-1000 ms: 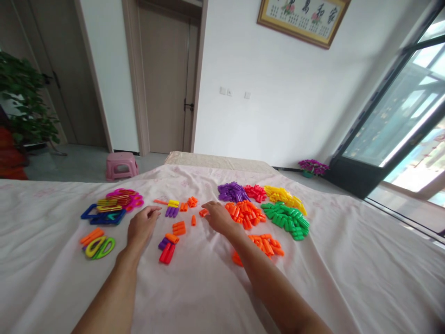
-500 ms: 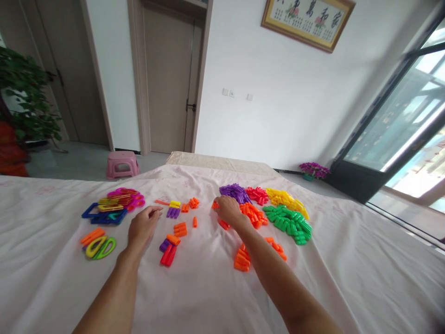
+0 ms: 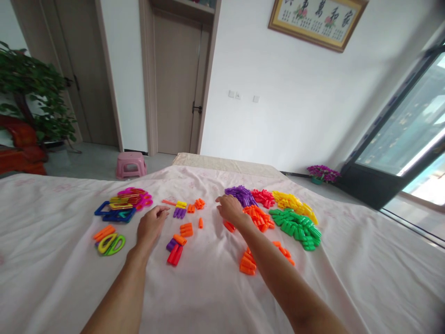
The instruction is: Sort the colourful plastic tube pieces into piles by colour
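Observation:
My left hand [image 3: 151, 226] hovers by the left end of a thin orange strip [image 3: 168, 202], thumb and fingertips together; anything between them is too small to tell. Yellow pieces [image 3: 181, 204] and purple pieces [image 3: 179, 213] lie just right of it. My right hand [image 3: 228, 208] is over the left edge of the orange pile [image 3: 259, 218], below the purple pile [image 3: 241, 195], its fingers apart with nothing visible between them. Orange pieces [image 3: 186, 229], a single orange piece [image 3: 200, 223] and red pieces [image 3: 174, 255] lie between my forearms.
Red [image 3: 263, 198], yellow [image 3: 294, 204] and green [image 3: 297, 227] piles lie right of my right hand. Blue frames [image 3: 114, 214], pink shapes [image 3: 139, 197] and yellow-green loops [image 3: 114, 244] are at the left. A pink stool [image 3: 131, 165] stands beyond the cloth [image 3: 208, 297].
The view has shifted, so the scene sits slightly further right. The orange piece at my right fingertips no longer shows there. My left hand keeps about the same place by the strip.

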Demonstrator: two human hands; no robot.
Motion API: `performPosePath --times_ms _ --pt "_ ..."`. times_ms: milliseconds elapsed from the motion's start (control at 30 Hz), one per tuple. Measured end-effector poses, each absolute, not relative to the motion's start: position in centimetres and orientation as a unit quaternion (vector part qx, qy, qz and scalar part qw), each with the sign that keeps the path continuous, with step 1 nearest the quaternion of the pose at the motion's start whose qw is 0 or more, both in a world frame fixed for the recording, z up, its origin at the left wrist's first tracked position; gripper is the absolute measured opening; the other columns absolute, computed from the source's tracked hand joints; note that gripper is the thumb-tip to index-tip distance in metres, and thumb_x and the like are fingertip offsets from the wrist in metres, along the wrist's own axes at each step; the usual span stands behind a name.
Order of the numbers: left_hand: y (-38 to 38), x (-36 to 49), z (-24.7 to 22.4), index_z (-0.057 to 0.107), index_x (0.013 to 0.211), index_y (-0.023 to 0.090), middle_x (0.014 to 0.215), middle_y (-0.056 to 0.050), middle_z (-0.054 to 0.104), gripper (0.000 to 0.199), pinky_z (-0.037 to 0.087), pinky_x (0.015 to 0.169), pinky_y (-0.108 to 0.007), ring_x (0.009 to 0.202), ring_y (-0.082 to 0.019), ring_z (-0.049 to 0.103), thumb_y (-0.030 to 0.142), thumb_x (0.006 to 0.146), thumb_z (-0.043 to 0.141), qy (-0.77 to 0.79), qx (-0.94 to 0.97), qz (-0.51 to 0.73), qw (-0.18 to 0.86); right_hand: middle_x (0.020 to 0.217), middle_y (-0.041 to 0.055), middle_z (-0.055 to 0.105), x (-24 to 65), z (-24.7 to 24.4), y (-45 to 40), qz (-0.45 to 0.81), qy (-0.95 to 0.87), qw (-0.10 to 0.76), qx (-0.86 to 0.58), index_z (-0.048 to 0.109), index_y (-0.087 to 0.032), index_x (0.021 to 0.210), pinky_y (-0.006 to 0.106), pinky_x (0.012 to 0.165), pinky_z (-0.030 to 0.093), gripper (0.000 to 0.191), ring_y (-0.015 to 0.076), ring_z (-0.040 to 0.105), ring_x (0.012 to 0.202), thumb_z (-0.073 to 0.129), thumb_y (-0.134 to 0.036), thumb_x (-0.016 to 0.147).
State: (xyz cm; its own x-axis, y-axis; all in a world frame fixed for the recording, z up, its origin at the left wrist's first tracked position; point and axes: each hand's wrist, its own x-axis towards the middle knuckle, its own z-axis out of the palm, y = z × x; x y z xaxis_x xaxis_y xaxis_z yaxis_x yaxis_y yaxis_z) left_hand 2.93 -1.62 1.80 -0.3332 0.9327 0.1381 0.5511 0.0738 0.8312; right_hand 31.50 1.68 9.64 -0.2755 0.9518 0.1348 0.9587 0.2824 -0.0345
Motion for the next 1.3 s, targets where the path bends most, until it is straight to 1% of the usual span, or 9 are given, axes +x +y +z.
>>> performPosePath --times_ms 167,267,400,467,600,667,867,1100,1300 --pt "-1.7 2.9 2.0 0.073 0.105 0.028 0.097 -0.001 0.078 0.028 0.046 0.077 -0.028 0.095 -0.021 0.071 0.036 0.085 0.054 0.694 0.524 0.429 0.244 0.142 0.0092 0.058 27.7 8.6 3.8 0.024 -0.846 0.080 -0.527 0.052 -0.021 0.144 0.034 0.100 0.045 0.055 0.0239 0.055 0.125 0.053 -0.014 0.090" --pt "-1.6 2.8 1.8 0.073 0.104 0.026 0.097 -0.002 0.078 0.028 0.047 0.078 -0.028 0.095 -0.021 0.071 0.036 0.084 0.056 0.689 0.525 0.438 0.242 0.150 0.0075 0.050 26.2 7.7 5.1 0.040 -0.860 0.063 -0.505 0.048 -0.024 0.147 0.032 0.104 0.043 0.060 0.0216 0.052 0.130 0.053 -0.010 0.089" --pt "-1.4 2.7 1.6 0.072 0.105 0.026 0.095 -0.002 0.078 0.029 0.048 0.077 -0.027 0.089 -0.020 0.072 0.036 0.083 0.056 0.683 0.512 0.453 0.257 0.135 0.0074 0.062 25.8 6.9 5.8 0.052 -0.857 0.052 -0.510 0.061 -0.026 0.134 0.030 0.097 0.046 0.045 0.0227 0.059 0.122 0.060 -0.019 0.090" --pt "-1.4 2.6 1.6 0.072 0.105 0.026 0.096 -0.001 0.078 0.029 0.048 0.077 -0.026 0.088 -0.019 0.072 0.036 0.083 0.056 0.682 0.509 0.456 0.262 0.129 0.0085 0.065 26.3 7.0 5.7 0.051 -0.852 0.061 -0.517 0.064 -0.025 0.130 0.030 0.095 0.047 0.041 0.0238 0.061 0.118 0.063 -0.025 0.090" --pt "-1.3 2.6 1.5 0.072 0.105 0.026 0.096 -0.001 0.077 0.029 0.048 0.078 -0.026 0.088 -0.018 0.072 0.035 0.084 0.055 0.683 0.509 0.452 0.266 0.125 0.0102 0.067 28.9 8.2 5.4 0.060 -0.835 0.098 -0.538 0.063 -0.021 0.132 0.030 0.094 0.047 0.044 0.0242 0.063 0.115 0.061 -0.040 0.092" --pt "-1.2 2.6 1.5 0.072 0.105 0.026 0.096 -0.002 0.077 0.029 0.048 0.078 -0.026 0.091 -0.019 0.072 0.035 0.085 0.054 0.685 0.511 0.449 0.263 0.122 0.0102 0.070 31.1 9.1 5.1 0.078 -0.820 0.126 -0.553 0.065 -0.019 0.128 0.029 0.093 0.047 0.045 0.0244 0.065 0.112 0.064 -0.043 0.090" --pt "-1.1 2.7 1.3 0.073 0.103 0.029 0.097 -0.001 0.077 0.028 0.046 0.078 -0.028 0.095 -0.021 0.069 0.037 0.085 0.054 0.699 0.529 0.423 0.230 0.108 0.0073 0.074 39.0 10.7 4.2 0.087 -0.798 0.151 -0.576 0.073 -0.019 0.114 0.031 0.085 0.050 0.033 0.0245 0.069 0.098 0.067 -0.030 0.084" --pt "-1.2 2.5 1.2 0.073 0.104 0.029 0.099 -0.001 0.077 0.029 0.046 0.077 -0.029 0.093 -0.023 0.069 0.038 0.084 0.054 0.708 0.539 0.402 0.216 0.117 0.0110 0.072 44.7 10.7 3.8 0.095 -0.815 0.154 -0.550 0.075 -0.019 0.114 0.039 0.099 0.048 0.038 0.0305 0.065 0.112 0.073 -0.016 0.076" --pt "-1.0 2.4 1.1 0.073 0.104 0.029 0.097 -0.002 0.077 0.030 0.046 0.077 -0.030 0.092 -0.023 0.069 0.039 0.084 0.054 0.708 0.538 0.402 0.219 0.121 0.0085 0.072 45.4 10.3 3.8 0.106 -0.825 0.118 -0.543 0.075 -0.021 0.115 0.038 0.104 0.046 0.042 0.0287 0.065 0.115 0.068 -0.009 0.075"
